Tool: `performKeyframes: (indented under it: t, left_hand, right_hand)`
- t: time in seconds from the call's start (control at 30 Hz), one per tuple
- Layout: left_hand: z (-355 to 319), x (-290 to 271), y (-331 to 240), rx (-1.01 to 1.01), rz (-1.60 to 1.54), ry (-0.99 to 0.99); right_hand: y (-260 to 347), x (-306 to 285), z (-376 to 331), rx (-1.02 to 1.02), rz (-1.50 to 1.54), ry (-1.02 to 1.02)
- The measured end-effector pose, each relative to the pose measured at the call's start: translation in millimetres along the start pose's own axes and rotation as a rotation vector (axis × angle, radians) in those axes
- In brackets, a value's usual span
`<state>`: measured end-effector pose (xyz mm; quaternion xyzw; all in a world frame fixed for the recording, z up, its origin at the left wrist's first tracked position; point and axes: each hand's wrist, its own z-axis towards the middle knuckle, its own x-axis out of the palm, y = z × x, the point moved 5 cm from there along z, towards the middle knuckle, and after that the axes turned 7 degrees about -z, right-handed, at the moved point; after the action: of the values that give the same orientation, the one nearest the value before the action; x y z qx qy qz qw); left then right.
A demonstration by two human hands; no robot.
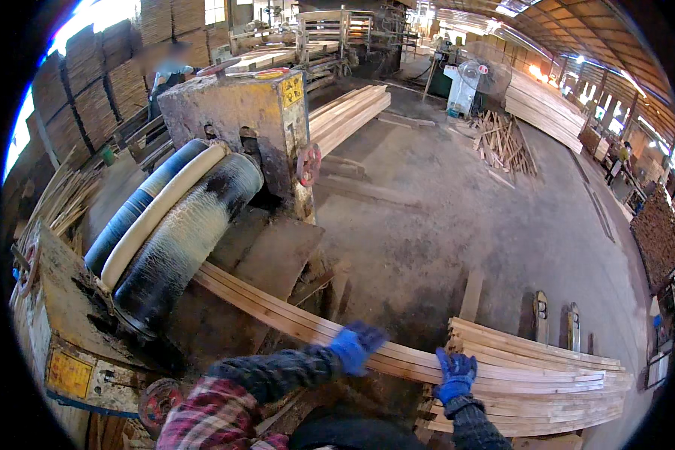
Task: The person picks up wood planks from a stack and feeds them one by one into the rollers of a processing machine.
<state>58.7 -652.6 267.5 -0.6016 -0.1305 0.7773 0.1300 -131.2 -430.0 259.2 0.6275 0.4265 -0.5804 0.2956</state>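
Long, narrow wooden boards (277, 313) lie side by side, running from beneath the machine's rollers (195, 229) to a stack of boards (547, 409) at the right. My left hand (356, 347), in a blue glove, is over these boards midway along. Motion smears its fingers, so their grip cannot be made out. My right hand (456, 375), also in a blue glove, lies on the boards at the left end of the stack. Its thumb and fingers are apart, reaching across the wood. The undersides of the boards are hidden at both hands.
A worn yellow machine housing (232, 105) stands beyond the rollers, with a red handwheel (308, 164) on its side. Another handwheel (159, 403) is near my left sleeve. Farther off are a timber stack (348, 112), a scrap pile (502, 142) and a person (171, 79) behind the machine.
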Motion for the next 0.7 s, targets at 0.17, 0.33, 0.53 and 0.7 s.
performKeyframes:
  t: [0.17,0.33,0.53,0.7]
  left_hand:
    - [51,101,-32,-0.207,0.151,0.173]
    - [26,32,6,-0.196,0.074,0.378]
    - [-34,-19,57,-0.279,0.164,0.423]
    - [-28,-31,62,-0.315,0.064,0.496]
  right_hand:
    - [57,32,33,-0.117,0.175,-0.292]
    - [-10,10,-3,-0.099,-0.016,-0.191]
    - [-182,28,-64,0.2,-0.222,0.045]
    - [-205,66,-65,0.256,-0.161,0.103]
